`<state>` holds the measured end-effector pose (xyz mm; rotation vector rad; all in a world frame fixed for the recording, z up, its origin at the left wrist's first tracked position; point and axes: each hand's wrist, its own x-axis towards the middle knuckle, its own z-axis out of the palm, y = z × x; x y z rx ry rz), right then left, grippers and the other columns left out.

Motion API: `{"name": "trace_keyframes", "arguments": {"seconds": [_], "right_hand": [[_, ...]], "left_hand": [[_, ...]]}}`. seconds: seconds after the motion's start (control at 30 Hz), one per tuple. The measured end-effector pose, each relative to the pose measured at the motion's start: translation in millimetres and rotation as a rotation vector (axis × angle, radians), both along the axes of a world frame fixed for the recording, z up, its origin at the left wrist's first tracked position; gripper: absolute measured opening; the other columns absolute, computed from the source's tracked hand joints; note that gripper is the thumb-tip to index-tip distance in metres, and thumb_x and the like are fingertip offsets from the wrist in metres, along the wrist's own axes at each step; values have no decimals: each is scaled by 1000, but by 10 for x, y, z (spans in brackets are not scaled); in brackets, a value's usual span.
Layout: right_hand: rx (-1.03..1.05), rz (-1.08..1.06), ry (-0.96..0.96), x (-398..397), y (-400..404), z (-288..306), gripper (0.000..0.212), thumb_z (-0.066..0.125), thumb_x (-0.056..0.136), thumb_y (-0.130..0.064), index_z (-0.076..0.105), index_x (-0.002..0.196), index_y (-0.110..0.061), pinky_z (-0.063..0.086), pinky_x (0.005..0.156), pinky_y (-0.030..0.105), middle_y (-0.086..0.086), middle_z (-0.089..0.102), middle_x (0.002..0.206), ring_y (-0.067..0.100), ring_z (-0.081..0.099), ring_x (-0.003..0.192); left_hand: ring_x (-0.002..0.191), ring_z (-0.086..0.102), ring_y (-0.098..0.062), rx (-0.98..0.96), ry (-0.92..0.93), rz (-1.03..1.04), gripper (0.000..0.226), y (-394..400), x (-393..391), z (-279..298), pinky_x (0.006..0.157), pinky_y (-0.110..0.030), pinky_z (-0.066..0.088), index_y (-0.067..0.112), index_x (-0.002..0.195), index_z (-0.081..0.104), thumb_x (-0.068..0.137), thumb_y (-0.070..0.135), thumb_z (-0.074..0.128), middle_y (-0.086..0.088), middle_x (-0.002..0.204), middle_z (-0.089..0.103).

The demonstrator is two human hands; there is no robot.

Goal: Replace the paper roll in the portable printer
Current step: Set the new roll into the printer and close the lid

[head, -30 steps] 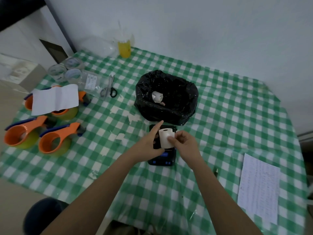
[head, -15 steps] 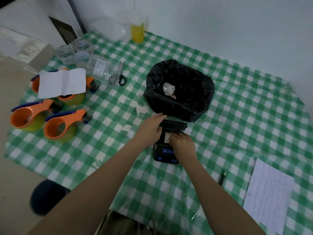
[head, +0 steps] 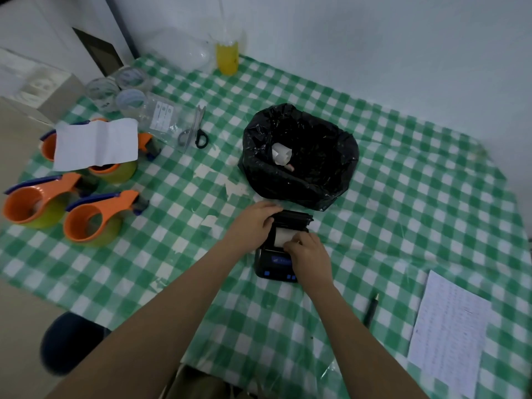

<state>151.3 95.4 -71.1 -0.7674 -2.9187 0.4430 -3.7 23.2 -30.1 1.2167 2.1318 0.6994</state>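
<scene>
Head view: the portable printer point(head: 275, 260) sits just right of frame centre on the green-checked tablecloth point(head: 403, 197), its lid tipped open toward the top of the frame. The white paper roll point(head: 283, 237) lies in the open bay. The left hand point(head: 253, 224) rests curled against the printer's left side by the lid; whether it grips anything cannot be told. The right hand point(head: 309, 254) lies over the printer body, fingertips bent down onto the roll's near edge.

The black bin bag point(head: 302, 180) stands just above the printer, almost touching the lid, with a crumpled paper scrap point(head: 280, 154) inside. Bare cloth lies open right of the printer. A pen point(head: 371, 309) and a printed sheet point(head: 449, 335) sit lower right. Orange tape dispensers point(head: 95, 220), scissors point(head: 193, 133) and a yellow cup point(head: 227, 57) fill the left and top, under a pale wall point(head: 374, 38).
</scene>
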Motion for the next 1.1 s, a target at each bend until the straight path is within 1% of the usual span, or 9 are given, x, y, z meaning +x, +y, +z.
{"name": "trace_keyframes", "arguments": {"seconds": [0.13, 0.3, 0.47, 0.57, 0.63, 0.77, 0.87, 0.93, 1.1], "right_hand": [[-2, 17, 60, 46, -16, -10, 23, 80, 56, 2, 71, 72, -12, 50, 54, 29, 4, 66, 62, 25, 60, 59], [-25, 2, 100, 89, -27, 33, 20, 77, 60, 2, 70, 74, -11, 53, 55, 34, 4, 68, 66, 26, 62, 64], [-5, 43, 94, 95, -44, 51, 6, 66, 69, -12, 71, 71, -13, 53, 56, 32, 2, 67, 67, 25, 61, 67], [-25, 13, 121, 114, -67, 85, 17, 57, 78, -19, 72, 71, -13, 51, 60, 32, 3, 67, 68, 25, 60, 66], [-52, -36, 165, 116, -79, 110, 24, 52, 81, -22, 72, 74, -11, 44, 67, 25, 5, 66, 71, 26, 58, 67], [-127, -139, 182, 144, -39, 127, 14, 68, 78, -18, 70, 88, -9, 38, 79, 24, 8, 66, 85, 23, 55, 81], [-135, -22, 1, 226, 56, 115, 37, 76, 73, -17, 67, 108, -6, 51, 86, 34, 12, 68, 107, 31, 62, 97], [-141, 50, -105, 280, 103, 183, 44, 72, 77, -17, 62, 119, -6, 52, 92, 45, 13, 64, 123, 33, 60, 108], [-166, 91, -172, 281, 114, 284, 45, 52, 85, -8, 52, 130, -7, 38, 108, 41, 9, 50, 140, 29, 47, 125]], "left_hand": [[122, 50, -25, -4, 6, -7, 36, -43, 13, 14, 105, -30, 37, 10, 126, 57, 94, 6, 42, -10, 135, 54], [123, 49, -25, -7, 38, -29, 37, -138, 86, 46, 103, -30, 39, 11, 127, 57, 94, 4, 41, -9, 136, 53], [125, 46, -27, -48, 122, -129, 40, -270, 145, 43, 103, -36, 41, 12, 130, 55, 93, 3, 41, -8, 139, 50], [124, 46, -30, -76, 162, -179, 42, -340, 189, 22, 103, -38, 42, 9, 133, 51, 93, 1, 41, -10, 138, 49], [122, 46, -32, -108, 192, -223, 43, -389, 217, -6, 102, -41, 43, 7, 135, 47, 93, 1, 40, -11, 139, 47], [124, 44, -32, -163, 237, -286, 45, -456, 253, -54, 97, -46, 46, 8, 136, 47, 91, 7, 43, -12, 139, 45], [138, 31, -25, -218, 278, -315, 49, -445, 254, -58, 109, -43, 36, 13, 141, 39, 93, 17, 47, -7, 151, 33], [146, 17, -19, -253, 290, -347, 53, -424, 248, -72, 118, -39, 25, 15, 144, 34, 93, 24, 49, -2, 158, 22], [149, 8, -15, -361, 314, -409, 59, -411, 200, -37, 122, -38, 7, 22, 147, 23, 94, 34, 48, 6, 160, 12]]}}
